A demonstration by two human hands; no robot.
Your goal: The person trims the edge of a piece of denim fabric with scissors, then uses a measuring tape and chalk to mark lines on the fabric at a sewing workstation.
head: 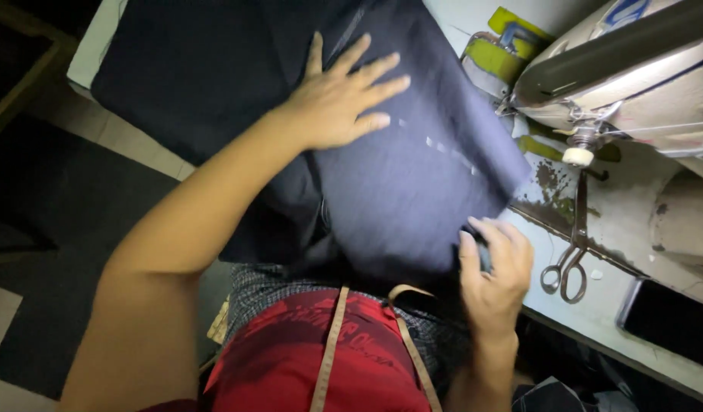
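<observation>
The left hand (340,95) lies flat on a piece of dark navy fabric (412,183), palm down, its fingers spread wide and pressing the cloth rather than gripping it. The fabric covers much of the white sewing table (595,305), runs from the far upper left down to the person's lap, and its near edge hangs over the table's front, just above a red shirt (290,358). A faint dashed line of light marks crosses the cloth to the right of the spread fingers. The right hand (492,271) sits at the fabric's lower right corner with its fingers curled around the edge, pinching the cloth between thumb and fingers. A tan measuring tape (332,343) hangs in two strands down the front of the shirt. To the right of the right hand, a pair of metal scissors (569,263) lies on the table, apart from the fabric. Beyond it stands a grey sewing machine (633,69), its needle area near the cloth's right edge. A dark phone (672,317) rests at the table's near right.
</observation>
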